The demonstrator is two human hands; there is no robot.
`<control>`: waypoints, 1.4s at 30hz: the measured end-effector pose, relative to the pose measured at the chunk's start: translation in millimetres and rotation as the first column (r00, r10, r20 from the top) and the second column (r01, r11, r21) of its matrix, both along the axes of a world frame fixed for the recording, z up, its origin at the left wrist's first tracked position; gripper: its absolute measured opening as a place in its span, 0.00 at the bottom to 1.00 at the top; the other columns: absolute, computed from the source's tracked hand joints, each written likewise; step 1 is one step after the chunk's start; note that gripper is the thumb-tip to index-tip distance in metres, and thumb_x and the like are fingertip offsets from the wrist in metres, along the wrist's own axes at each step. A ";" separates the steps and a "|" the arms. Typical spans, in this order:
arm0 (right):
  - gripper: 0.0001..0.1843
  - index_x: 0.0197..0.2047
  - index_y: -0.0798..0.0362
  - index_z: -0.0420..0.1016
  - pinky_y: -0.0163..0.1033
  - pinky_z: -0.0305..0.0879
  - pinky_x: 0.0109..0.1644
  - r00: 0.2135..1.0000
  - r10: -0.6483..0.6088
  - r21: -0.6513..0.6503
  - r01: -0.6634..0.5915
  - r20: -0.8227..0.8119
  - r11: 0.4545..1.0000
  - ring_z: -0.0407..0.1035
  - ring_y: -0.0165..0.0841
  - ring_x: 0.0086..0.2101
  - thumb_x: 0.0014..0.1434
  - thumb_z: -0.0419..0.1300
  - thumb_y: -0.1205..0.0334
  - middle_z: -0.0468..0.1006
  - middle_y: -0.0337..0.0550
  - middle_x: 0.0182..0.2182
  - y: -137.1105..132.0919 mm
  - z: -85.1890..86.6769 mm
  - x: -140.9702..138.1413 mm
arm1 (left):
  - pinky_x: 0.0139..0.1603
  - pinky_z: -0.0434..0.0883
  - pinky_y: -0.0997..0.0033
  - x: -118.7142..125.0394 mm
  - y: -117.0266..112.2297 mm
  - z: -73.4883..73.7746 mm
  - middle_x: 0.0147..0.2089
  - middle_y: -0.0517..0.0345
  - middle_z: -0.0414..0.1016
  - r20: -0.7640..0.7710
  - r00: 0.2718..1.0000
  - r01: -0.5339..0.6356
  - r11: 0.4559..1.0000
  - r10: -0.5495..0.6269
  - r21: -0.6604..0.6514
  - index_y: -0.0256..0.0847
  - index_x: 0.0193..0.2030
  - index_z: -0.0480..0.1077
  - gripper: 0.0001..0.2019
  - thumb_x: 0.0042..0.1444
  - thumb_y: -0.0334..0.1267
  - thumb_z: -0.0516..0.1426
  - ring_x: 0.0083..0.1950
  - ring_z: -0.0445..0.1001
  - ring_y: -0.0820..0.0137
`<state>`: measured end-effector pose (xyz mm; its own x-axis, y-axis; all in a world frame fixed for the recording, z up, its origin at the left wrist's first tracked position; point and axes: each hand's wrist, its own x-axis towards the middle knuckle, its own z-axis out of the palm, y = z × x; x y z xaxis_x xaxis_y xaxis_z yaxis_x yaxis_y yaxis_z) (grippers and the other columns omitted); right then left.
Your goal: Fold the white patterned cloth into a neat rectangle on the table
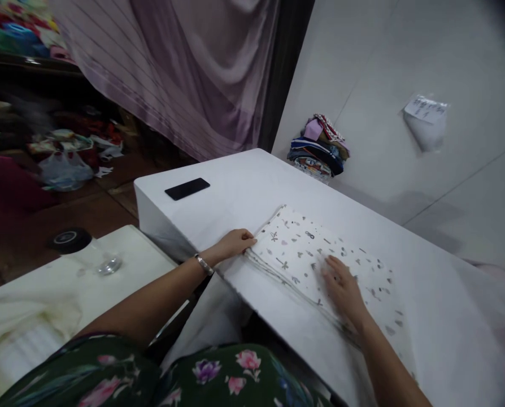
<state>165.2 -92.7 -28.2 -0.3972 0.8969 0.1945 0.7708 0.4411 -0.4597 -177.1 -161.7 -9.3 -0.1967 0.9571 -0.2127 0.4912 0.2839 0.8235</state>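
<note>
A white cloth [295,243] with small grey and brown printed figures lies folded in layers on the white table [235,181]. At its left corner, my left hand [236,243] is closed with the fingertips pinching the cloth's edge; a silver bracelet is on that wrist. My right hand [341,285] rests on top of the cloth near its middle, palm down with the fingers stretched out. Part of the cloth's near edge is hidden under my right forearm.
A black phone [187,189] lies on the table's far left. Folded clothes [318,148] are stacked by the wall. To the left, a lower cream surface [138,254] bears a clear bottle with a black cap [70,240]. A purple curtain [218,73] hangs behind.
</note>
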 end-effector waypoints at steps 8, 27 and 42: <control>0.16 0.47 0.52 0.72 0.43 0.62 0.51 0.898 0.383 0.026 -0.387 -0.215 0.922 0.66 0.37 0.45 0.57 0.55 0.56 0.74 0.47 0.43 -37.9 17.8 -138.2 | 0.28 0.61 0.73 5.2 -2.1 4.8 0.23 0.59 0.70 -0.144 0.987 -0.064 0.995 0.075 0.080 0.38 0.25 0.68 0.13 0.48 0.47 0.54 0.28 0.67 0.71; 0.13 0.43 0.52 0.70 0.37 0.62 0.38 0.902 0.310 0.054 -0.308 -0.301 0.950 0.65 0.32 0.31 0.57 0.50 0.62 0.72 0.42 0.32 -32.4 11.7 -167.5 | 0.29 0.57 0.73 11.3 -27.2 -4.3 0.33 0.58 0.74 -0.387 0.921 -0.020 0.997 0.049 0.077 0.41 0.31 0.70 0.13 0.52 0.49 0.53 0.32 0.69 0.70; 0.14 0.47 0.50 0.70 0.34 0.61 0.40 0.916 0.395 -0.006 -0.395 0.074 0.919 0.67 0.31 0.35 0.59 0.50 0.61 0.74 0.41 0.35 -41.7 12.7 -178.0 | 0.32 0.60 0.72 8.9 -22.5 -6.5 0.34 0.56 0.75 -0.399 0.916 -0.037 0.999 0.048 0.036 0.41 0.32 0.71 0.11 0.55 0.40 0.49 0.35 0.71 0.69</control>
<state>-12.8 -134.4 -15.6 -0.7321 0.6623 0.1592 0.5639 0.7204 -0.4038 -168.2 -184.2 -15.8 -0.3001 0.9503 -0.0824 0.7688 0.2921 0.5688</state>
